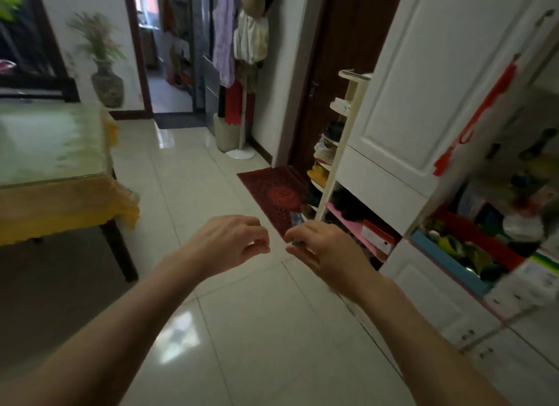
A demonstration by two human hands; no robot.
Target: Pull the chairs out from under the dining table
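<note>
The dining table (57,175) stands at the left, with a glass top over a yellow cloth and a dark leg at its near corner. No chair shows in this view; the space under the table is dark. My left hand (233,242) and my right hand (320,248) hover side by side over the tiled floor in the middle of the view, well to the right of the table. Both have loosely curled fingers and hold nothing. Neither touches the table.
A white cabinet (423,103) with open shelves of clutter lines the right side. A shoe rack (332,163) and a red doormat (272,193) lie ahead by a dark door. A coat stand (242,72) with clothes stands further back, beside a doorway (169,57).
</note>
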